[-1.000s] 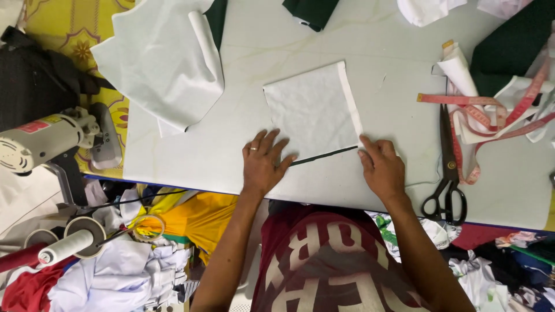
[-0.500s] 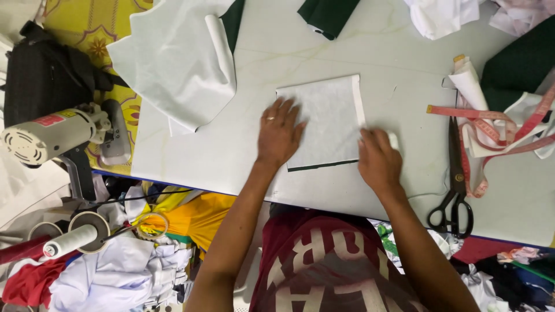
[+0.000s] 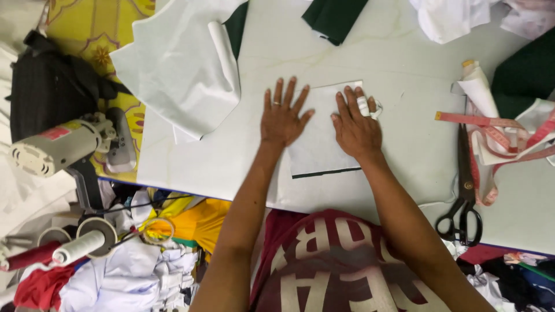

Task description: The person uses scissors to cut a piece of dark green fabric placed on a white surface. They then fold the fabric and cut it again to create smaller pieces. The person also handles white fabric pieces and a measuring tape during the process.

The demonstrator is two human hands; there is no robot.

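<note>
From the head camera, both forearms reach straight out from the body over the near edge of the tabletop [image 3: 404,162]. The left hand [image 3: 283,118] lies palm down with fingers spread wide, a ring on one finger, resting on the left edge of a white fabric square [image 3: 321,147]. The right hand [image 3: 355,127] lies flat too, fingers stretched forward, pressing the upper right part of the same square; one finger is wrapped in white tape. Neither hand grips anything; both are open and flat. The square lies near the front middle of the tabletop, its near edge showing a dark line.

The tabletop is pale, marble-patterned. On it lie a larger white cloth [image 3: 179,69] to the left, dark green fabric [image 3: 332,17] at the far edge, and black scissors [image 3: 462,196] beside a pink measuring tape [image 3: 491,124] on the right. Left of the tabletop sit a grey motor [image 3: 58,144] and a black bag [image 3: 49,86]; heaped clothes lie below.
</note>
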